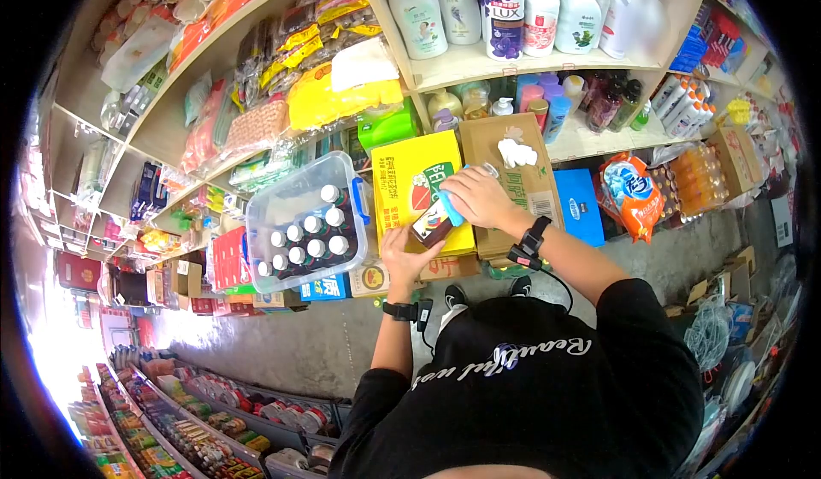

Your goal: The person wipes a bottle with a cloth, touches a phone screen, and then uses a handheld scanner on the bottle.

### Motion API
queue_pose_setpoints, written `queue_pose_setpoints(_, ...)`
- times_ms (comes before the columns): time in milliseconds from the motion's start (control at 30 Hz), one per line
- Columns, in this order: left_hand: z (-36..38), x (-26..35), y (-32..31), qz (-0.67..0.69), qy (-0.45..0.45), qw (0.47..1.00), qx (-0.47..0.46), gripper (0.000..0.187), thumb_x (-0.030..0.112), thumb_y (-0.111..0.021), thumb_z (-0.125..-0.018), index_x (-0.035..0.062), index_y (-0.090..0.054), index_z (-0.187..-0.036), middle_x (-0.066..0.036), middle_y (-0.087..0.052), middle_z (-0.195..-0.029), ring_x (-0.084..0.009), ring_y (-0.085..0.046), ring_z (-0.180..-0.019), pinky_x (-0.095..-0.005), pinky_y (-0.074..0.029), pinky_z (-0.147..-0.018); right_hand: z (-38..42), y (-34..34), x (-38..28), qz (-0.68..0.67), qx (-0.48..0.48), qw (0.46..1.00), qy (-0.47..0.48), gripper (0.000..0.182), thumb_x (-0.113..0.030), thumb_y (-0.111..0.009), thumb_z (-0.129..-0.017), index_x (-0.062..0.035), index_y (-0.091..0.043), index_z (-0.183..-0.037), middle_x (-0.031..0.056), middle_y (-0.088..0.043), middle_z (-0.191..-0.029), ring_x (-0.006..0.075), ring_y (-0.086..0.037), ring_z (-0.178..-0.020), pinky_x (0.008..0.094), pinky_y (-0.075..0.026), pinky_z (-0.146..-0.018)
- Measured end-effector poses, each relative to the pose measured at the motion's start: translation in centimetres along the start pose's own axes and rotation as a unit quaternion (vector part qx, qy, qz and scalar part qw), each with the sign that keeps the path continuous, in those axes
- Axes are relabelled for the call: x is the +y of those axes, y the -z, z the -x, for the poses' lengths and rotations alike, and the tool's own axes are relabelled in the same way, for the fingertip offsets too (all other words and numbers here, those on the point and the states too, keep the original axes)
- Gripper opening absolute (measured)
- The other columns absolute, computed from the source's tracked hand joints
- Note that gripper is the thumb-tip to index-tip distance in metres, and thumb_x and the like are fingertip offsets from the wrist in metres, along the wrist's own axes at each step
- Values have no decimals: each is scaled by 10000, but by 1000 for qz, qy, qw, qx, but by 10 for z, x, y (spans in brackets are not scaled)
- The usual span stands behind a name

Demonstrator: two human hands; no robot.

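Note:
My left hand (pixel 405 259) is closed around the lower end of a dark bottle (pixel 430 226) with a label, tilted above a yellow carton (pixel 412 156). My right hand (pixel 476 197) presses a light blue cloth (pixel 450 209) against the bottle's side, its fingers bent over the cloth. The bottle's upper part is partly hidden by the cloth and hand. Left of my hands, a clear plastic bin (pixel 363 248) holds several dark bottles (pixel 298 255) with white caps, standing in rows.
A brown carton (pixel 493 156) with a crumpled white tissue (pixel 516 152) stands beside the yellow one. Farther right are a blue box (pixel 579 206) and an orange detergent bag (pixel 630 195). Shelves behind carry pump bottles (pixel 505 19) and packaged goods. More stocked shelves (pixel 205 410) stand at lower left.

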State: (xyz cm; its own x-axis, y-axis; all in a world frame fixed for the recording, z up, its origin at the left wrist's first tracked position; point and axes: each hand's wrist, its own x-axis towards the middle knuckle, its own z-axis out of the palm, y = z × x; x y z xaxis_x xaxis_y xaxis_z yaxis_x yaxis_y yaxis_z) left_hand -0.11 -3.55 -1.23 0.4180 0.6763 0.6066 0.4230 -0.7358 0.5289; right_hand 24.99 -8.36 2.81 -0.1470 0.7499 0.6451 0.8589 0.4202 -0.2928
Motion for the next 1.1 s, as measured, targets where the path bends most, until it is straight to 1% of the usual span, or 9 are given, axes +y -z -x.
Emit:
queue_pose_setpoints(133,4,-8,0,34,79,996,-36,536,341,-949,-656,-9,-754,-1012,-140,-718,-859,-312,-689,-791,-413,-545,-754,0,5,0,-35,-34,999,-4,235,-223,-576,-1005,-39,-661,-1124,133,-709,-1099,329,-648,-1010,449,-485,-940)
queue_pose_setpoints(167,5,-11,0,50,93,994,-42,502,318,-910,-718,-9,-748,-1063,-115,-719,-847,-259,-679,-764,-386,-536,-730,0,6,1,-34,-38,999,-2,232,-223,-576,-1005,-41,-660,-1120,134,-708,-1090,329,-649,-1000,448,-487,-931)
queue_pose_setpoints(267,5,-13,-7,177,166,970,-11,526,334,-923,-704,6,-749,-1077,-120,-717,-820,-237,-671,-743,-373,-532,-706,0,4,2,-28,-24,999,12,224,-224,-576,-1005,-45,-658,-1111,134,-703,-1066,330,-647,-980,447,-487,-911)
queue_pose_setpoints(400,7,-18,-8,168,187,968,-19,376,298,-799,-869,33,-746,-1131,-130,-691,-769,-228,-649,-673,-349,-515,-650,1,0,0,-26,-20,999,13,228,-220,-581,-997,-40,-654,-1117,132,-695,-1040,331,-643,-964,449,-487,-898)
queue_pose_setpoints(433,3,-11,-2,154,179,971,-35,352,314,-725,-934,37,-733,-1150,-160,-694,-788,-274,-670,-724,-387,-524,-690,0,1,-2,-22,-16,1000,10,229,-219,-582,-996,-37,-652,-1116,133,-693,-1041,333,-640,-970,453,-483,-903)
queue_pose_setpoints(633,8,-15,-6,112,175,977,-43,388,365,-664,-952,40,-732,-1152,-223,-712,-906,-384,-674,-856,-475,-521,-794,-3,-5,-29,14,-15,999,-39,242,-209,-597,-974,-22,-631,-1124,147,-671,-1065,344,-618,-1014,478,-452,-957)
queue_pose_setpoints(833,11,-23,-7,114,178,976,-56,407,361,-651,-923,36,-730,-1156,-241,-701,-914,-396,-665,-844,-472,-520,-780,-5,-14,-45,20,3,1000,-20,282,-197,-634,-935,-14,-630,-1150,158,-658,-1122,353,-605,-1063,502,-437,-1029)
queue_pose_setpoints(933,10,-22,-5,109,146,982,-56,406,349,-656,-924,25,-727,-1157,-242,-694,-906,-398,-662,-843,-470,-520,-776,-11,-21,-60,22,18,1000,9,278,-229,-661,-908,-6,-632,-1072,165,-650,-1062,345,-594,-1040,494,-432,-997)
queue_pose_setpoints(1100,13,-20,-2,107,170,976,-80,445,367,-648,-937,0,-701,-1183,-256,-699,-972,-421,-658,-897,-494,-512,-814,-13,-31,-78,29,44,998,20,283,-250,-692,-862,0,-652,-989,162,-659,-1012,346,-604,-1019,479,-464,-973)
